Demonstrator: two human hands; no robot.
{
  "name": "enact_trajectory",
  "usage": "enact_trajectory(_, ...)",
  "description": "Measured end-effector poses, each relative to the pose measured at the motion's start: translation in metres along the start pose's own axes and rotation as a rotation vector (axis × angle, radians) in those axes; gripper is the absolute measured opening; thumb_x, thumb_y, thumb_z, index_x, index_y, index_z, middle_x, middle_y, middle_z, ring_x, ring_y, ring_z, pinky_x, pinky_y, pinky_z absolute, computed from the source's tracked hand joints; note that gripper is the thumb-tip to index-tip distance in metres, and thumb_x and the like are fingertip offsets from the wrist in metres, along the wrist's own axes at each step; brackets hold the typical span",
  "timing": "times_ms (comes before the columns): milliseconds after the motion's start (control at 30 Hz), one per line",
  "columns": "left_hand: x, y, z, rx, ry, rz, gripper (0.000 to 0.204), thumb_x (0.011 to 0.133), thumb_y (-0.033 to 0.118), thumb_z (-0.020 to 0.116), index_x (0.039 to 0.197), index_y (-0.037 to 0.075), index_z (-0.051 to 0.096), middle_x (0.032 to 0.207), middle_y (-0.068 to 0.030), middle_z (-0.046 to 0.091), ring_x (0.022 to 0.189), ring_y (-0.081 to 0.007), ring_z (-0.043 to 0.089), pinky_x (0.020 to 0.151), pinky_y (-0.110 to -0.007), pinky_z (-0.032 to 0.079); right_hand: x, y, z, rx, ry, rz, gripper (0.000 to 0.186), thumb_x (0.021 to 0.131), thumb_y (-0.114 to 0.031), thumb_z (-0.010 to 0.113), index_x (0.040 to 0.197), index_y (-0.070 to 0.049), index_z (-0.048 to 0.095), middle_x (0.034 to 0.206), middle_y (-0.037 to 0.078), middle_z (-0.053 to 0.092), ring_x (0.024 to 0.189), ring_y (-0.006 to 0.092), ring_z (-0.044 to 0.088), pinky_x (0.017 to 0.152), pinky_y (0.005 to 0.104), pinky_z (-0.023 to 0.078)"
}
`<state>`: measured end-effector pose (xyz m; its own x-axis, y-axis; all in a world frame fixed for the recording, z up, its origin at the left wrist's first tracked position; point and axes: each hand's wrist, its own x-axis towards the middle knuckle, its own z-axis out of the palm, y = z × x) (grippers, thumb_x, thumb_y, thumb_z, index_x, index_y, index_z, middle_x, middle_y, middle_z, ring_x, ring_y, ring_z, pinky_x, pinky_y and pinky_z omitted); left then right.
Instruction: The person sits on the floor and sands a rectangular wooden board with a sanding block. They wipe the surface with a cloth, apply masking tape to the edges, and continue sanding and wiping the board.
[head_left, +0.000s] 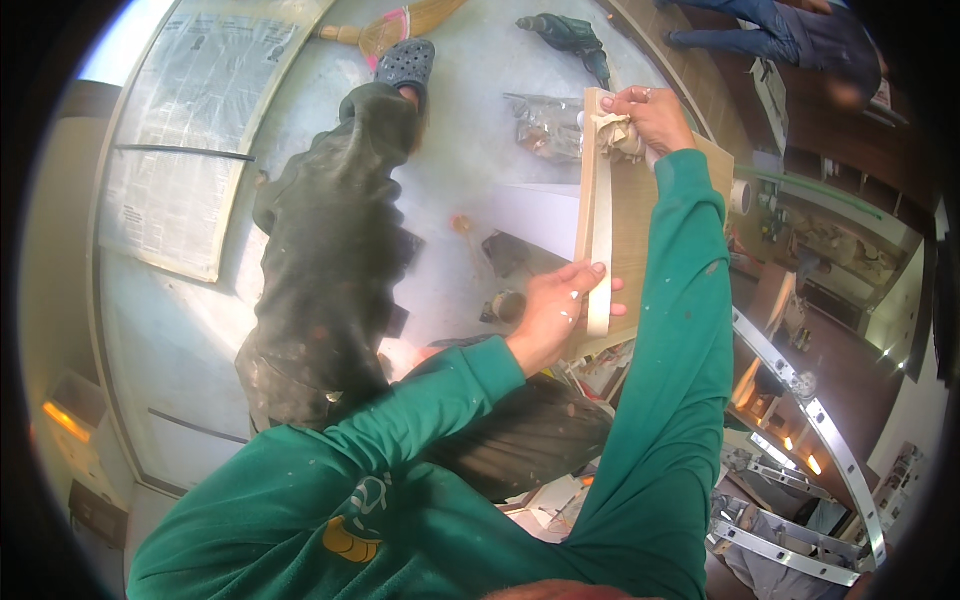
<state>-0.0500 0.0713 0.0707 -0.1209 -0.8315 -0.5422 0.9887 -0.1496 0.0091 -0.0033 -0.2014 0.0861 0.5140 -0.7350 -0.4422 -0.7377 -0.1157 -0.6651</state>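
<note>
A flat wooden board [640, 225] stands tilted in front of me, with its narrow edge toward my left. Along that edge runs a thin pale strip [602, 215], its lower part standing away from the board. My left hand [553, 312] pinches the strip near its lower end, thumb in front and fingers behind. At the board's top corner, my right hand [655, 120] is closed round a crumpled beige wad [622, 138], which looks like paper or cloth. The right thumb presses the top of the edge; the palm side is hidden.
Beyond the board, a dark green power drill [570, 35] and a clear plastic bag [550, 125] lie on the floor. A broom [405, 28] rests near my shoe. A metal ladder [815, 415] stands at right. Another person [770, 30] is at the far right.
</note>
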Motion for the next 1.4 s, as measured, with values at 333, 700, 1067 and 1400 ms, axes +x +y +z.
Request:
enact_trajectory(333,0.002,-0.001,-0.001,-0.001,-0.013,-0.013,0.039,0.101,0.029,0.058,0.128,0.001,0.056,0.115,-0.0114,0.069,0.089,-0.0207,0.071,0.074,-0.035,0.055,0.003,0.002,0.001,-0.001,-0.001,0.006,0.017,0.078,-0.006,0.082,0.079,0.005,0.068,0.075,0.008,0.066,0.066,0.0142,0.059,0.059,0.0305,0.048)
enact_trajectory(700,0.005,-0.003,-0.001,0.002,-0.016,-0.016,0.043,0.102,0.029,0.057,0.131,-0.003,0.054,0.116,-0.0139,0.068,0.09,-0.0225,0.072,0.074,-0.035,0.056,0.001,0.001,0.0,-0.016,-0.006,-0.006,0.017,0.08,-0.006,0.081,0.082,0.005,0.067,0.077,0.008,0.067,0.067,0.014,0.061,0.061,0.0302,0.049)
enact_trajectory(1067,0.006,-0.003,-0.001,-0.006,-0.032,-0.024,0.05,0.102,0.029,0.056,0.136,-0.008,0.05,0.118,-0.0175,0.067,0.093,-0.0264,0.071,0.08,-0.038,0.057,0.005,0.001,0.0,-0.023,-0.012,0.011,0.017,0.078,-0.007,0.083,0.079,0.004,0.069,0.072,0.005,0.065,0.065,0.0131,0.056,0.06,0.0308,0.045)
enact_trajectory(1400,0.008,-0.005,-0.001,-0.013,-0.013,-0.051,0.038,0.101,0.029,0.059,0.125,0.0,0.057,0.112,-0.0107,0.07,0.087,-0.0197,0.072,0.072,-0.032,0.057,0.01,0.007,-0.004,-0.05,-0.029,0.002,0.019,0.078,-0.01,0.084,0.081,0.003,0.07,0.073,0.005,0.066,0.065,0.0132,0.058,0.06,0.0303,0.046)
